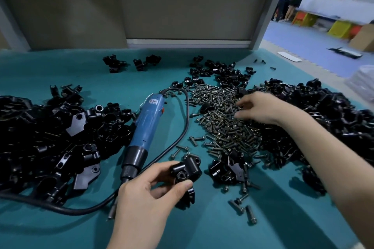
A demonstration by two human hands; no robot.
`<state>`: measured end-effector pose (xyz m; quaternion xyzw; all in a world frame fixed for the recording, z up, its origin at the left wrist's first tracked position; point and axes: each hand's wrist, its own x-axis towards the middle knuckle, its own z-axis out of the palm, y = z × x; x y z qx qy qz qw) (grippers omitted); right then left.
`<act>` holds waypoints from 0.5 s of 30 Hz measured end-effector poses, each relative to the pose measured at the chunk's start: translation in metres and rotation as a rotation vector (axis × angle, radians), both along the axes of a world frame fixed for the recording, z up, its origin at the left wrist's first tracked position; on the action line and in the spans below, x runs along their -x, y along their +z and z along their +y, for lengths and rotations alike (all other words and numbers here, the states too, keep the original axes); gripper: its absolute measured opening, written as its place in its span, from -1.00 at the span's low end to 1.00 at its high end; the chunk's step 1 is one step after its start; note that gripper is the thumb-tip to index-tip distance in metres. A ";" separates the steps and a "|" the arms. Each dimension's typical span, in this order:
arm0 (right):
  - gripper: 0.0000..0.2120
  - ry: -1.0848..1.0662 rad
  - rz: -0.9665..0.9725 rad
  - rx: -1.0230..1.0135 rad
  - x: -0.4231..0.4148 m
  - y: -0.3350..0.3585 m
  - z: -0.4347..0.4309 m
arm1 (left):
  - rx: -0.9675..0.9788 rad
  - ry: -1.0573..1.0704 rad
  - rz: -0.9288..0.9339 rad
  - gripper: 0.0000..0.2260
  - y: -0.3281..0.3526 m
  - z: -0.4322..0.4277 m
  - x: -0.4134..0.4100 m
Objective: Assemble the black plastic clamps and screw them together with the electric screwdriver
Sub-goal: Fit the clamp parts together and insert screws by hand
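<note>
My left hand (145, 194) grips a black plastic clamp (187, 174) low in the middle of the teal table, thumb and fingers curled round it. My right hand (261, 108) reaches over the heap of dark metal screws (226, 125), its fingertips down among them; whether it pinches a screw is hidden. The blue electric screwdriver (145, 125) lies on the table left of the screws, tip toward my left hand, its black cable (187, 115) looping round it.
A large pile of black clamp parts (50, 137) fills the left, another pile (323, 119) the right. Small clamp pieces (222, 75) lie at the back, assembled ones (131, 62) farther left. Loose screws (244, 208) lie near the front. A grey partition (162, 6) stands behind. People stand far right.
</note>
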<state>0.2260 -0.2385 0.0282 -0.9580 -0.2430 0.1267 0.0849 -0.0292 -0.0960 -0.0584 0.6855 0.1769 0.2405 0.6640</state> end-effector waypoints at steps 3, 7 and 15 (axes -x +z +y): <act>-0.07 0.062 0.232 0.103 0.001 -0.011 0.007 | 0.026 0.017 -0.006 -0.70 -0.001 0.001 -0.001; 0.05 0.031 0.119 0.244 0.005 -0.032 0.017 | 0.033 0.035 -0.015 -0.70 -0.001 -0.001 -0.002; -0.20 0.116 -0.068 0.133 0.044 -0.072 0.059 | 0.038 0.024 0.010 -0.60 0.004 -0.007 -0.003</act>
